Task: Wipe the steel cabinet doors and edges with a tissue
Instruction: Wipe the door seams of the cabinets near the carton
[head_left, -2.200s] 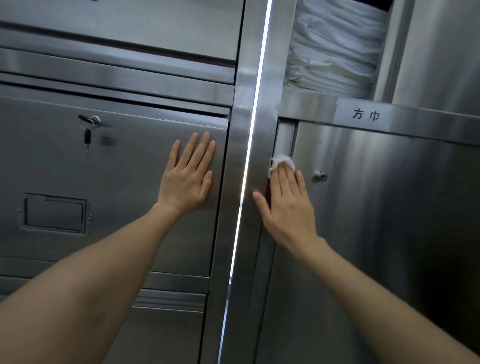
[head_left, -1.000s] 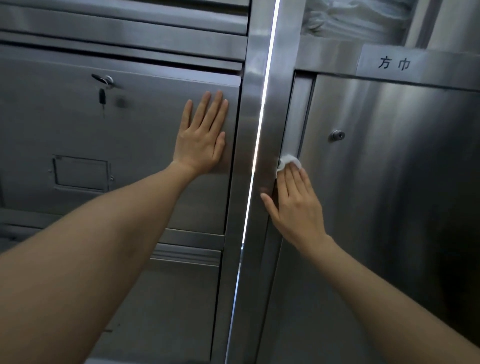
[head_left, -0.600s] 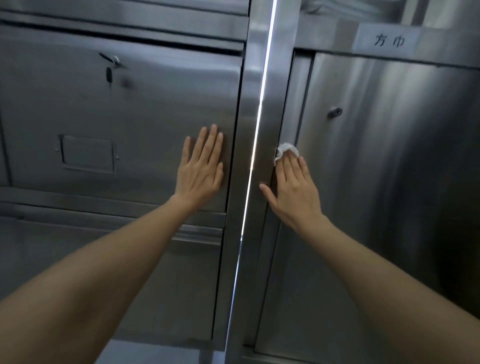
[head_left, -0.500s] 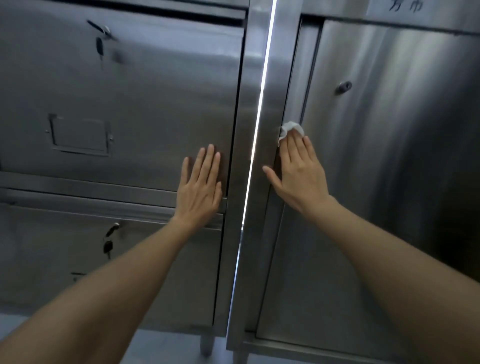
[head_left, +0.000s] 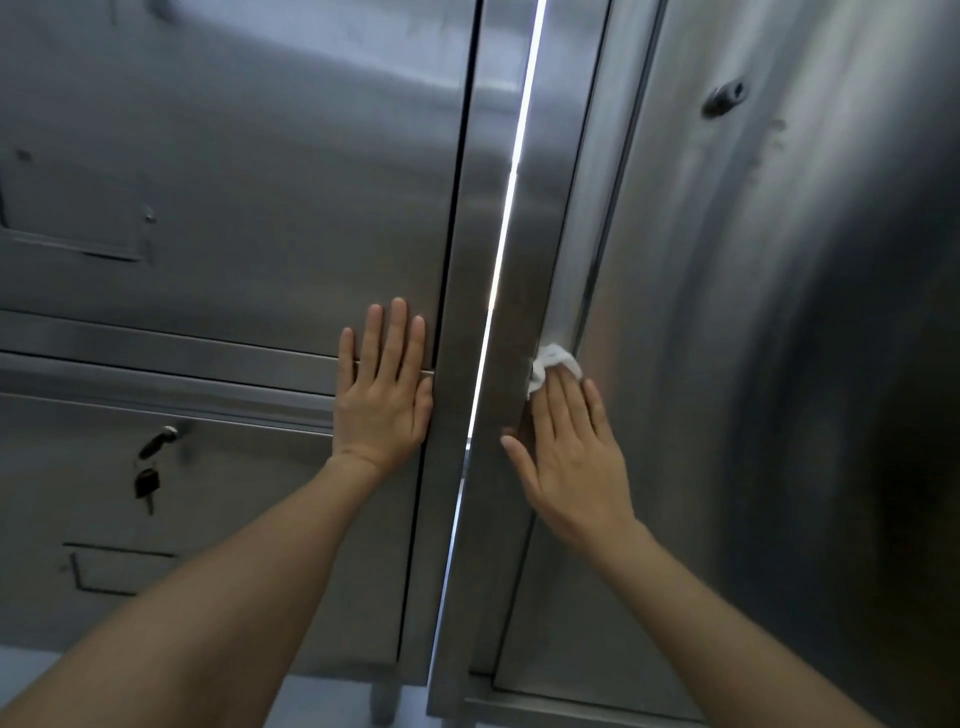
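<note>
Your right hand (head_left: 569, 457) presses the soft, apparently thin tissue (head_left: 551, 364) under straight fingers (head_left: 563, 400) against the door edge (head_left: 582, 291); left hand (head_left: 382, 395) lies flat, holding nothing.

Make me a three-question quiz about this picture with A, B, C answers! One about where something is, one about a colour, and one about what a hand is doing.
1. Where is the tissue?
A. On the floor
B. Under the right hand's fingertips, at the left edge of the big right door
C. Hanging from the key

2. What colour is the tissue?
A. White
B. Blue
C. Yellow

3. What is the left hand doing?
A. Turning the key
B. Making a fist
C. Lying flat, fingers straight, on the left cabinet front

Answers: 1 B, the tissue peeks out above the right hand beside the door edge. 2 A, it looks plain white against the grey steel. 3 C, the palm and straight fingers rest on the steel; the key hangs untouched lower left.
</note>
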